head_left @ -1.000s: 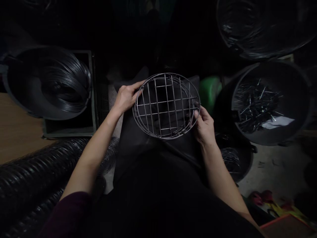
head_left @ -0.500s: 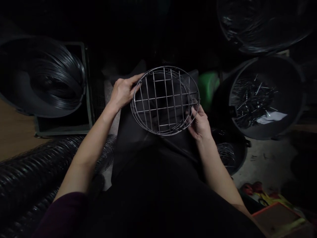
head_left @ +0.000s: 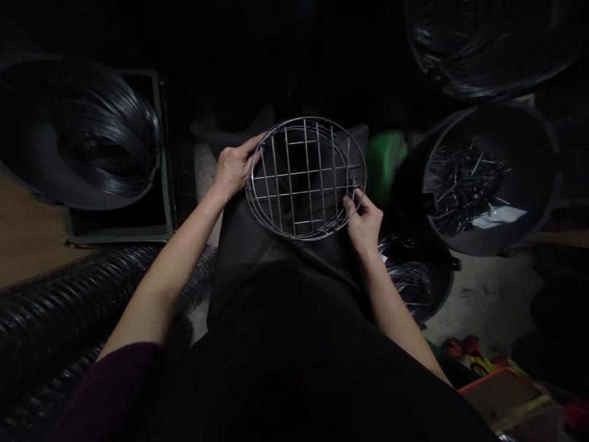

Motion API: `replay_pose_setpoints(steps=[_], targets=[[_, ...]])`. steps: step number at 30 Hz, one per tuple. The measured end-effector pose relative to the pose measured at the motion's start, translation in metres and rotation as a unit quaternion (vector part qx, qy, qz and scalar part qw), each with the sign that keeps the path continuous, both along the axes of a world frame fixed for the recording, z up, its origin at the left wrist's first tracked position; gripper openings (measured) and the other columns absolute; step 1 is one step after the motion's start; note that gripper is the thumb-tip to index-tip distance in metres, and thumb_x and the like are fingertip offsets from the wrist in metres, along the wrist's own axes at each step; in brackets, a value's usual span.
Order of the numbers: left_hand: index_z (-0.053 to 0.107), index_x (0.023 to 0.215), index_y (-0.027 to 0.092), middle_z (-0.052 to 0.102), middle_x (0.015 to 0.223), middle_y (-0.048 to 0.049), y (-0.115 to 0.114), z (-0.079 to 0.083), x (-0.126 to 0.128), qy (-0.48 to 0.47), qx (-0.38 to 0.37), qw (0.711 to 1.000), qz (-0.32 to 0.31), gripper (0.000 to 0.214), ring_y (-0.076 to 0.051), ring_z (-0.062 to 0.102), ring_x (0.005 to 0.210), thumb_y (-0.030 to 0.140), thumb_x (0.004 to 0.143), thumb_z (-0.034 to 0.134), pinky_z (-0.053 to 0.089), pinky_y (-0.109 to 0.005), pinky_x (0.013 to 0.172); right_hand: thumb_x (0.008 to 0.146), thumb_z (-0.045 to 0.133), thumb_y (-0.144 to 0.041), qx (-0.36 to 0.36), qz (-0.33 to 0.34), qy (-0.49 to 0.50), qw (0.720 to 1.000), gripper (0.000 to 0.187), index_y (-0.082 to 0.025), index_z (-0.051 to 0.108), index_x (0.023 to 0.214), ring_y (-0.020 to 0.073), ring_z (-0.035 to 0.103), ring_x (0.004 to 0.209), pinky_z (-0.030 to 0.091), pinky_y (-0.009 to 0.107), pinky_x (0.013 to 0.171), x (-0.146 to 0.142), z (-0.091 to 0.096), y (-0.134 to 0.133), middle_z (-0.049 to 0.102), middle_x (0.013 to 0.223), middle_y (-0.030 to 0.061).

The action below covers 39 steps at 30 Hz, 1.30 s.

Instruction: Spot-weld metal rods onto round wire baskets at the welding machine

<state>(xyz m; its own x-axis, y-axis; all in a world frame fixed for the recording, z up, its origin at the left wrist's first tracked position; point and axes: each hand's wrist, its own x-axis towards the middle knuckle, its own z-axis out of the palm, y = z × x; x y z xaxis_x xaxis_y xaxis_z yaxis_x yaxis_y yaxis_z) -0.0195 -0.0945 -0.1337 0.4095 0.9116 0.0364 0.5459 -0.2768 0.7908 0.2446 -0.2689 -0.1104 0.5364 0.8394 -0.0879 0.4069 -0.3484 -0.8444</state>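
A round wire basket [head_left: 308,172], with a grid of crossed metal rods and several wire rings, is held up over a dark apron [head_left: 239,264] on my lap. My left hand [head_left: 234,167] grips its left rim, the fingers partly hidden behind the wire. On the lower right side my right hand [head_left: 365,222] has its thumb and fingers closed on the rings. The basket's grid side faces me, so what lies beneath it is hard to see.
At the left a tub holds coiled wire [head_left: 110,141] above a crate [head_left: 119,232], with stacked wire rings [head_left: 83,307] nearer me. At the right stand a bucket of short rods [head_left: 469,184], a smaller bucket of wire [head_left: 411,282] and an orange-edged box [head_left: 501,399]. A green object [head_left: 386,159] is behind.
My right hand has shifted slightly down and left along the rim, its fingers now pinching the rings. The basket sits a little higher in view, still held in both hands.
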Motion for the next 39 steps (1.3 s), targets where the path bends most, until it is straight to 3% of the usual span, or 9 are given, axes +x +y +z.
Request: replay_pose_setpoints(steps=[5, 9, 12, 16, 23, 26, 30, 35, 39], targets=[[0.062, 0.131, 0.032, 0.071, 0.122, -0.0038, -0.002, -0.005, 0.002, -0.010, 0.010, 1.000, -0.006, 0.047, -0.026, 0.069, 0.109, 0.058, 0.095, 0.047, 0.049, -0.036, 0.100, 0.091, 0.048, -0.046, -0.025, 0.095, -0.164, 0.982, 0.048, -0.017, 0.065, 0.125, 0.0240, 0.065, 0.104, 0.049, 0.044, 0.099, -0.006, 0.014, -0.034, 0.070, 0.110, 0.0127], [0.063, 0.130, 0.031, 0.073, 0.117, -0.0036, -0.003, -0.012, 0.001, -0.038, 0.005, 0.999, -0.004, 0.046, -0.027, 0.068, 0.111, 0.058, 0.095, 0.048, 0.048, -0.040, 0.102, 0.081, 0.058, -0.057, -0.088, 0.205, -0.223, 0.949, 0.081, -0.015, 0.039, 0.148, 0.0332, 0.050, 0.129, 0.040, 0.055, 0.107, -0.016, 0.020, -0.058, 0.055, 0.137, 0.0189], [0.063, 0.130, 0.033, 0.072, 0.120, -0.0010, -0.002, -0.020, 0.000, -0.041, 0.008, 0.999, -0.011, 0.043, -0.028, 0.067, 0.113, 0.056, 0.095, 0.050, 0.048, -0.042, 0.101, 0.073, 0.062, -0.070, -0.124, 0.156, -0.248, 0.948, 0.103, -0.011, 0.029, 0.150, 0.0382, 0.044, 0.132, 0.035, 0.060, 0.109, -0.035, 0.011, -0.058, 0.049, 0.141, 0.0235], [0.062, 0.130, 0.035, 0.069, 0.126, 0.0012, -0.001, -0.021, -0.001, -0.057, 0.025, 0.998, -0.002, 0.044, -0.027, 0.067, 0.114, 0.058, 0.095, 0.048, 0.051, -0.041, 0.100, 0.074, 0.059, -0.073, -0.129, 0.100, -0.251, 0.954, 0.105, -0.006, 0.030, 0.149, 0.0394, 0.041, 0.134, 0.031, 0.061, 0.111, -0.052, -0.001, -0.052, 0.045, 0.144, 0.0271], [0.067, 0.123, 0.024, 0.074, 0.106, -0.0070, -0.015, 0.025, -0.015, -0.124, 0.013, 0.989, 0.081, 0.060, -0.019, 0.071, 0.091, 0.066, 0.096, 0.035, 0.057, -0.035, 0.086, 0.087, 0.053, -0.060, -0.060, 0.084, -0.053, 0.993, 0.057, -0.021, 0.061, 0.127, 0.0268, 0.060, 0.117, 0.047, 0.049, 0.103, -0.001, 0.029, -0.042, 0.065, 0.123, 0.0119], [0.066, 0.125, 0.025, 0.075, 0.102, -0.0055, -0.023, 0.051, -0.015, -0.142, -0.012, 0.987, 0.078, 0.060, -0.019, 0.072, 0.088, 0.064, 0.098, 0.029, 0.059, -0.035, 0.083, 0.088, 0.050, -0.063, -0.046, 0.013, 0.064, 0.997, 0.057, -0.022, 0.063, 0.125, 0.0219, 0.068, 0.087, 0.058, 0.041, 0.078, 0.014, 0.039, -0.020, 0.070, 0.099, 0.0081], [0.069, 0.120, 0.022, 0.074, 0.108, -0.0049, -0.028, 0.076, -0.007, -0.126, -0.017, 0.991, 0.031, 0.052, -0.022, 0.070, 0.099, 0.062, 0.092, 0.051, 0.058, -0.037, 0.092, 0.080, 0.066, -0.058, -0.030, 0.007, 0.164, 0.986, 0.056, -0.022, 0.065, 0.124, 0.0124, 0.057, 0.054, 0.055, 0.031, 0.056, 0.008, 0.043, 0.003, 0.066, 0.079, 0.0017], [0.064, 0.127, 0.024, 0.071, 0.119, -0.0050, -0.037, 0.079, -0.008, -0.138, -0.026, 0.990, 0.034, 0.048, -0.022, 0.070, 0.103, 0.055, 0.092, 0.057, 0.056, -0.039, 0.097, 0.082, 0.069, -0.047, 0.013, -0.006, 0.100, 0.995, 0.050, -0.024, 0.065, 0.126, 0.0182, 0.069, 0.078, 0.060, 0.041, 0.081, -0.005, 0.055, -0.002, 0.072, 0.094, 0.0038], [0.062, 0.131, 0.025, 0.074, 0.112, -0.0047, -0.036, 0.067, -0.016, -0.153, -0.051, 0.987, 0.010, 0.048, -0.024, 0.068, 0.111, 0.055, 0.095, 0.051, 0.054, -0.043, 0.101, 0.085, 0.066, -0.042, 0.048, 0.016, 0.076, 0.996, 0.044, -0.025, 0.065, 0.126, 0.0230, 0.063, 0.118, 0.048, 0.047, 0.108, -0.011, 0.058, -0.004, 0.067, 0.127, 0.0048]])
